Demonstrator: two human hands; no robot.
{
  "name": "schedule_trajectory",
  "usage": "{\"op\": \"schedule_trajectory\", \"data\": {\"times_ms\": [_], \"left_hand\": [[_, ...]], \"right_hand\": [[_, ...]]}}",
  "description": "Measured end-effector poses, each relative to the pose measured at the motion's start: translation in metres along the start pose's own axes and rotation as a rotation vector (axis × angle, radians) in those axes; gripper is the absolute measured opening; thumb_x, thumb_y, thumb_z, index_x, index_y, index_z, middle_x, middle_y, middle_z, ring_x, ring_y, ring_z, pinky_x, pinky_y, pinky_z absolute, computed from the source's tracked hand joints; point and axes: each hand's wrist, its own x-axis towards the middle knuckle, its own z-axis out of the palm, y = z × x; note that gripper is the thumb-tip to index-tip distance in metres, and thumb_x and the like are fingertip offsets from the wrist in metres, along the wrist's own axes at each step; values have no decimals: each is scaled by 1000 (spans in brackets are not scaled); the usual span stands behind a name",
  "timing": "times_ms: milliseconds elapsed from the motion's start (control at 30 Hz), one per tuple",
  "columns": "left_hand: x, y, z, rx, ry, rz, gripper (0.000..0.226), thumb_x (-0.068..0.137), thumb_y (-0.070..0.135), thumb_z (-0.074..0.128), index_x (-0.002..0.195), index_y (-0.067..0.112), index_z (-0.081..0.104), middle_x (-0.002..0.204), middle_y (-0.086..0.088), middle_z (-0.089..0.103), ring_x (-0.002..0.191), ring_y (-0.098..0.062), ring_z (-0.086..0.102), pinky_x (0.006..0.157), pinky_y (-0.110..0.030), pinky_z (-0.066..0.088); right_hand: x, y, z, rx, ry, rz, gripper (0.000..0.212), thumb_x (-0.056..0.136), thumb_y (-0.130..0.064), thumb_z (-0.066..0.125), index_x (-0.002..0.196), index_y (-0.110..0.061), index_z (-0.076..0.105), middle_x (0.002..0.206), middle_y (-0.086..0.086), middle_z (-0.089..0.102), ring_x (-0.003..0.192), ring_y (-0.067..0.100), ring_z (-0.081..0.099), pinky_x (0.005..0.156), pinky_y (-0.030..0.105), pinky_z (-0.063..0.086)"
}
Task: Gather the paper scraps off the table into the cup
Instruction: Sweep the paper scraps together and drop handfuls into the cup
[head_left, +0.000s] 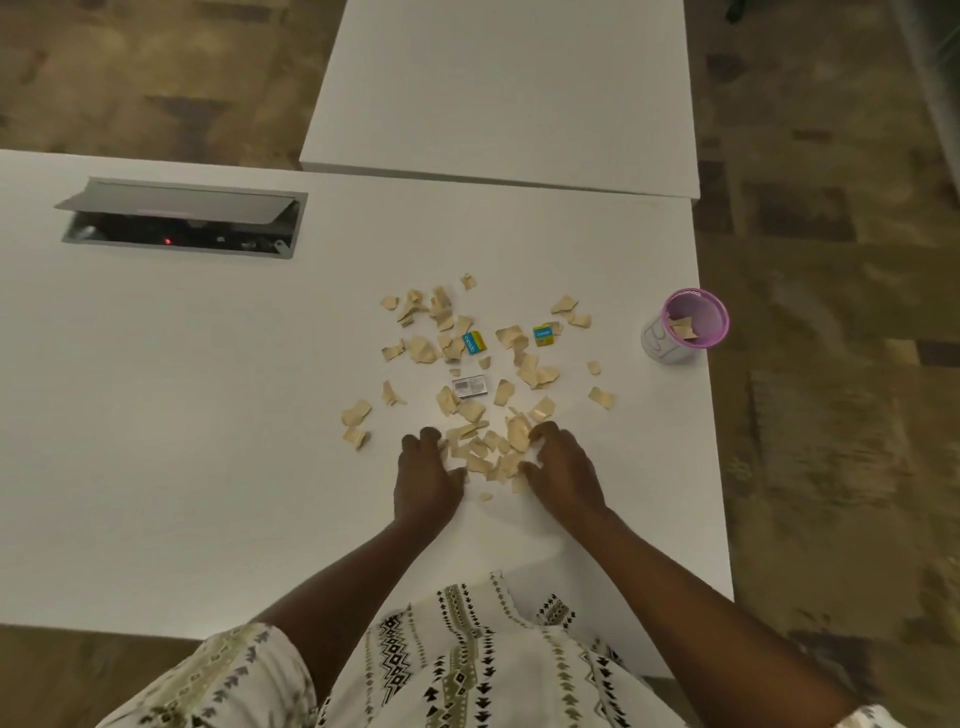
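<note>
1. Plainly, at far left sits a grey metal cable hatch let into the white table top, its lid raised; it has no part in the work.
2. Next, the left hand rests palm-down on the table, fingers spread and curled inward against the near heap of torn beige paper scraps. It grips nothing that I can see; it works as one wall of a scoop.
3. Beyond the heap, more scraps lie scattered, mixed with two small blue-and-yellow cartons and a small grey printed box, which are no scraps and should stay.
4. On the heap's other side, the right hand mirrors the left, fingers bent and loose, touching paper without closing on it.
5. Well apart at the right edge stands the white paper cup with a pink rim, a few scraps already inside.
6. Judging by this, the step is raking the near pile together; the task looks early. The next move calls for pinching the pile between both hands, lifting it, and carrying it right to the cup without shedding pieces.
</note>
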Motion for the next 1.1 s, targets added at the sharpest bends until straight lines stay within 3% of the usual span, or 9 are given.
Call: {"op": "schedule_trajectory", "data": {"times_ms": [100, 167, 300, 400, 533, 667, 833, 967, 1100], "left_hand": [[0, 0, 0, 213, 62, 142, 70, 79, 38, 78, 135, 15, 44, 129, -12, 47, 114, -33, 50, 81, -42, 52], [2, -4, 3, 356, 30, 198, 89, 76, 48, 77, 148, 18, 34, 148, -17, 37, 127, -37, 43, 91, -46, 52], [6, -5, 10, 490, -128, 288, 101, 84, 43, 73, 159, 28, 8, 164, -20, 11, 143, -39, 26, 99, -48, 48], [8, -5, 14, 519, -146, 350, 87, 88, 24, 70, 158, 28, 19, 163, -22, 15, 139, -41, 31, 96, -46, 50], [11, -5, 12, 495, -105, 452, 67, 75, 5, 77, 137, 11, 55, 138, -27, 51, 111, -43, 57, 70, -43, 59], [15, -4, 7, 508, -104, 518, 50, 69, 7, 82, 115, 9, 62, 109, -19, 58, 87, -35, 58, 50, -38, 54], [22, 2, 2, 544, -135, 529, 44, 74, 10, 82, 114, 7, 65, 105, -18, 61, 89, -36, 60, 57, -40, 54], [26, 6, -1, 556, -144, 519, 37, 87, 11, 70, 123, 7, 61, 112, -17, 59, 99, -34, 57, 68, -40, 55], [30, 10, 1, 490, -126, 454, 19, 93, 8, 56, 112, 8, 62, 106, -12, 60, 95, -31, 57, 69, -42, 55]], "right_hand": [[11, -1, -9, -230, -40, -177, 71, 81, -27, 78, 141, -24, 41, 140, 9, 42, 127, 30, 44, 90, 41, 51], [18, -2, -9, -341, -210, -216, 96, 81, -29, 78, 155, -30, 17, 163, 10, 12, 148, 34, 16, 102, 48, 46], [27, -3, 2, -551, -387, -333, 107, 84, -19, 76, 156, -37, 0, 165, 7, -16, 151, 40, -7, 101, 51, 45], [26, -4, 11, -561, -368, -394, 81, 95, -6, 54, 157, -33, 10, 166, 7, -9, 151, 38, -3, 107, 49, 40], [20, -2, 17, -472, -330, -440, 50, 101, -16, 40, 151, -21, 35, 160, 9, 21, 145, 34, 20, 106, 51, 38], [20, 8, 19, -511, -149, -518, 29, 94, -12, 54, 122, -15, 54, 132, 12, 48, 116, 34, 50, 62, 38, 50], [27, 17, 13, -455, -68, -432, 22, 89, -4, 58, 108, -13, 61, 112, 9, 54, 97, 29, 53, 57, 31, 36], [34, 26, 9, -246, 34, -269, 21, 80, 3, 65, 93, -13, 67, 93, 7, 57, 79, 29, 56, 55, 32, 43], [37, 20, -8, -69, 74, -128, 5, 88, -11, 67, 88, -10, 71, 87, 8, 62, 77, 27, 60, 61, 29, 40]]}}
